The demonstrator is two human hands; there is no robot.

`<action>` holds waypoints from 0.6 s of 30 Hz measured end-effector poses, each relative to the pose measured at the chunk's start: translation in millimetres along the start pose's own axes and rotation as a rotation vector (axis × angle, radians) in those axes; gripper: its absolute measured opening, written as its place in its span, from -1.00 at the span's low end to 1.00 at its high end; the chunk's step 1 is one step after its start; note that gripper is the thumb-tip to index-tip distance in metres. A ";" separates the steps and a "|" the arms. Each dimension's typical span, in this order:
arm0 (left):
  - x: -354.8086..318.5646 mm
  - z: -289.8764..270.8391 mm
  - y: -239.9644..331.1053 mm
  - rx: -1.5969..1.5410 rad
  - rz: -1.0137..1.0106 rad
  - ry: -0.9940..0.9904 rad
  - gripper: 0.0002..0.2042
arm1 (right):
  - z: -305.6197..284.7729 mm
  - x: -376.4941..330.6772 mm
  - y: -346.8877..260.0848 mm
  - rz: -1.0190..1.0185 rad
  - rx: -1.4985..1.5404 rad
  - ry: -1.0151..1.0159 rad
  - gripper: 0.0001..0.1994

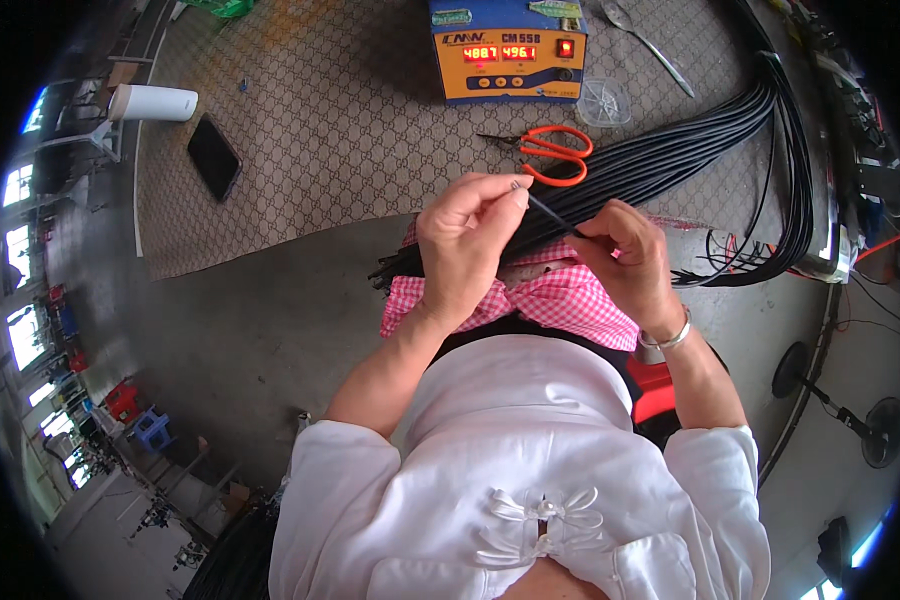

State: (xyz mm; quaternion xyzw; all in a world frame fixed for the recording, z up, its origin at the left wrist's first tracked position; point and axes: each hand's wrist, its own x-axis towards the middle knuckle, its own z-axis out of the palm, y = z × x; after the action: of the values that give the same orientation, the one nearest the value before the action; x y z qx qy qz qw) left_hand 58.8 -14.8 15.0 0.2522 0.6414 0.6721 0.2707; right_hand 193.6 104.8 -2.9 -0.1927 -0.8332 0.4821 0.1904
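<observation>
A thin black cable [548, 211] runs between my two hands, in front of the table's edge. My left hand [462, 240] pinches its end between thumb and fingertips. Lower along the same cable, my right hand [628, 262] is closed around it with curled fingers. Just beyond them a thick bundle of black cables [675, 150] stretches from my lap across the table to the back right. Scissors with red-orange handles [558, 152] lie by the bundle, blades pointing left. Pink checked cloth [575, 308] covers my lap under the hands.
A blue and orange box with a lit red display [510, 68] stands at the back of the patterned table [315, 150]. Near it are a clear plastic dish [604, 103] and a spoon [655, 52]. A phone [214, 158] and white tumbler [158, 103] are on the left.
</observation>
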 end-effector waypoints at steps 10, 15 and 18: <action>10.5 -0.8 -4.1 -0.595 -0.313 -0.128 -0.98 | 2.3 14.2 -17.9 0.434 0.729 -0.136 -0.89; 19.1 -0.7 -10.8 -0.824 -0.454 -0.129 -0.96 | 5.0 17.6 -10.9 -0.007 0.171 -0.006 -0.90; 23.4 5.2 -13.4 -0.932 -0.486 -0.085 -0.91 | 7.6 16.1 -11.4 0.224 0.432 0.011 -0.92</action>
State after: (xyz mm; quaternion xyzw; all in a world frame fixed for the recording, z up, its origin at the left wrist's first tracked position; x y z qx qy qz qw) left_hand 46.0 5.4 1.7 -0.0239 0.3029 0.7932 0.5278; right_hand 174.5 102.1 5.8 -0.2414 -0.6830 0.6663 0.1770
